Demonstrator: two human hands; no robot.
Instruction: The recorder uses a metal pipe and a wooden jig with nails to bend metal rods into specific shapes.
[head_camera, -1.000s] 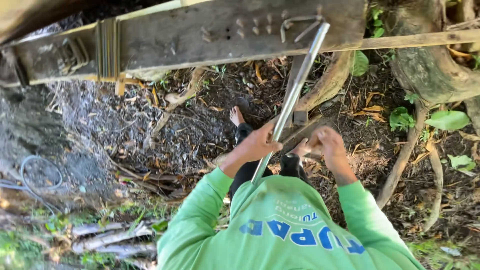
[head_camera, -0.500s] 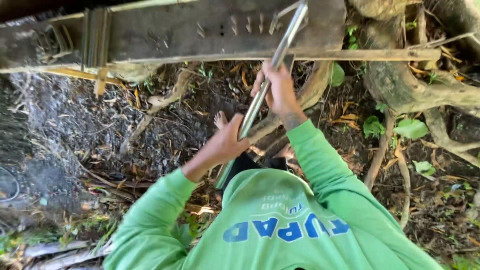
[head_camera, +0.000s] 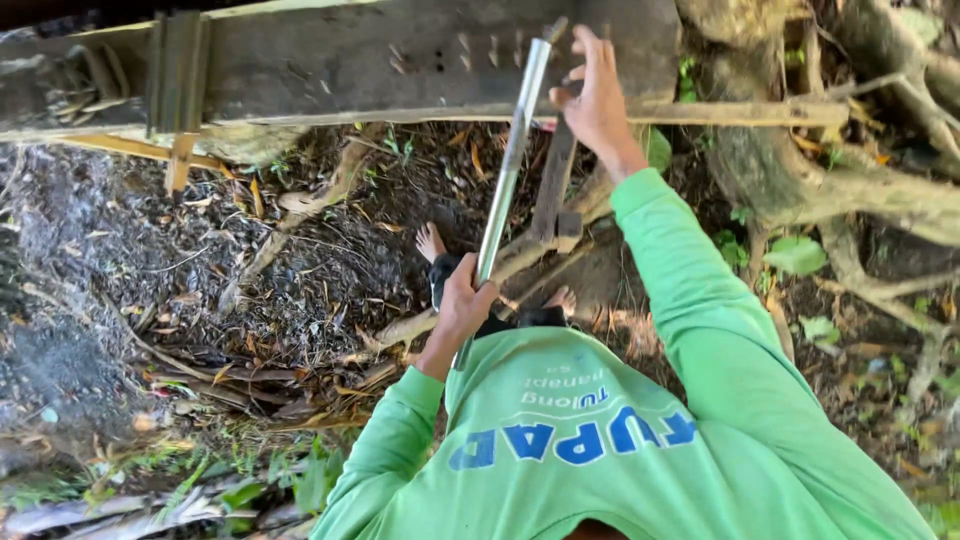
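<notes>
My left hand (head_camera: 465, 300) is closed around the lower part of a long silver metal rod (head_camera: 510, 160). The rod leans up from near my bare feet (head_camera: 430, 240) to a weathered grey wooden beam (head_camera: 350, 60) with several nails in it. My right hand (head_camera: 595, 100) is raised against that beam just right of the rod's top end. Its fingers are spread and its palm lies over the top of a dark wooden slat (head_camera: 552, 195). Whether it grips the slat is unclear. Both arms wear green long sleeves.
Thick tree roots (head_camera: 840, 180) spread at the right. A thin pole (head_camera: 740, 112) runs along under the beam. Dark soil with dry leaves and sticks (head_camera: 250, 280) covers the ground; bamboo strips (head_camera: 180, 70) wrap the beam at the left.
My right hand rose from beside the left hand, up along the rod, and now rests open at the beam. The left hand kept its grip on the rod.
</notes>
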